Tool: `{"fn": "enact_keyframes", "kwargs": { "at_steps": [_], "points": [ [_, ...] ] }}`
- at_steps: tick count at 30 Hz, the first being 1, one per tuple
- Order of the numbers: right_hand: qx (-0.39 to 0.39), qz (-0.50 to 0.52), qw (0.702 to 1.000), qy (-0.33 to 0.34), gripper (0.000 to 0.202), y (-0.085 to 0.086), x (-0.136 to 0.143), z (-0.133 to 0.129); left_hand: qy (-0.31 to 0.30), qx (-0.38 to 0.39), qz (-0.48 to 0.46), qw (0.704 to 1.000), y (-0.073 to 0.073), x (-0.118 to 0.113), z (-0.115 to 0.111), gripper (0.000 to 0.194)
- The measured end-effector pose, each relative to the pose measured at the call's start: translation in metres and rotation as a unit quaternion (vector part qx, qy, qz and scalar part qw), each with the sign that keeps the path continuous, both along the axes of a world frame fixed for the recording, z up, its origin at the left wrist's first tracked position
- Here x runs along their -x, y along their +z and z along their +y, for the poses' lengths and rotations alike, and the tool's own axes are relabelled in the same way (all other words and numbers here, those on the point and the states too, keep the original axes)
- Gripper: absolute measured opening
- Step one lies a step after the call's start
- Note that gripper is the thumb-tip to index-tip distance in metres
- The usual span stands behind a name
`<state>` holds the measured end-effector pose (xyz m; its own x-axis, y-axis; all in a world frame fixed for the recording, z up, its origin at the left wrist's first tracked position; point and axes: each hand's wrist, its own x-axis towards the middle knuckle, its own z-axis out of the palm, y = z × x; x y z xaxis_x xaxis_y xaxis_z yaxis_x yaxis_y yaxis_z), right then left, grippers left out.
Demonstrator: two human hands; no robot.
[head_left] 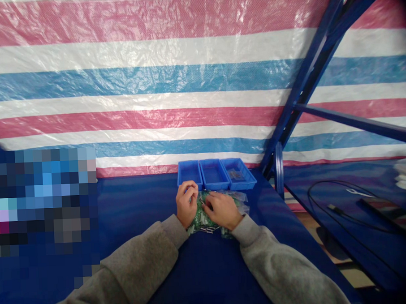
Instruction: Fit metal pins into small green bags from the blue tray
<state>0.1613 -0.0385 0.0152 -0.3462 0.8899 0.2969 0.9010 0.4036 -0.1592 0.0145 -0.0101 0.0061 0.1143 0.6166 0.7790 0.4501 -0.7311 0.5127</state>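
Note:
My left hand [187, 203] is closed, its fingers curled and pressed together just in front of the left blue tray [189, 173]; what it holds, if anything, is too small to make out. My right hand [223, 209] rests over a pile of small green and silvery pieces [203, 220], fingers bent down into it. Its fingertips are partly hidden, so a grip cannot be made out. Clear plastic bag material [242, 199] lies under and beside the right hand. Several thin metallic pieces lie at the front edge of the pile.
A middle blue tray [214, 173] and a right blue tray [238, 173] with small pieces stand behind the pile on the blue table [138, 199]. A blue metal frame [301, 91] rises at the right. Black cable [347, 215] lies on another surface. The left side is pixelated.

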Motion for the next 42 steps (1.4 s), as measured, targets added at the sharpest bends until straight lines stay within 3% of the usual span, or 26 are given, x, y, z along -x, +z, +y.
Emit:
{"fn": "enact_keyframes", "kwargs": {
  "at_steps": [9, 15, 20, 24, 29, 42],
  "points": [
    [-0.010, 0.014, 1.000, -0.021, 0.017, 0.003, -0.001, -0.001, -0.010, 0.016, 0.003, 1.000, 0.004, -0.002, 0.000, 0.023],
    [-0.059, 0.081, 0.994, -0.044, 0.019, 0.004, -0.015, 0.007, -0.021, 0.022, 0.012, 0.999, 0.006, -0.002, 0.000, 0.017],
    [-0.083, 0.159, 0.984, 0.011, 0.019, 0.005, -0.029, 0.011, -0.028, 0.020, 0.041, 0.999, 0.010, -0.003, -0.002, 0.017],
    [-0.082, 0.224, 0.968, 0.080, 0.020, 0.010, -0.032, 0.011, -0.036, 0.010, 0.062, 0.997, 0.007, -0.004, 0.001, 0.024],
    [-0.087, 0.289, 0.946, 0.119, 0.020, 0.013, -0.032, 0.010, -0.045, 0.004, 0.062, 0.997, 0.000, -0.004, 0.004, 0.016],
    [0.001, 0.454, 0.888, 0.070, 0.020, 0.006, -0.033, 0.017, -0.026, 0.029, 0.064, 0.997, 0.002, -0.003, 0.004, 0.013]
  ]
}}
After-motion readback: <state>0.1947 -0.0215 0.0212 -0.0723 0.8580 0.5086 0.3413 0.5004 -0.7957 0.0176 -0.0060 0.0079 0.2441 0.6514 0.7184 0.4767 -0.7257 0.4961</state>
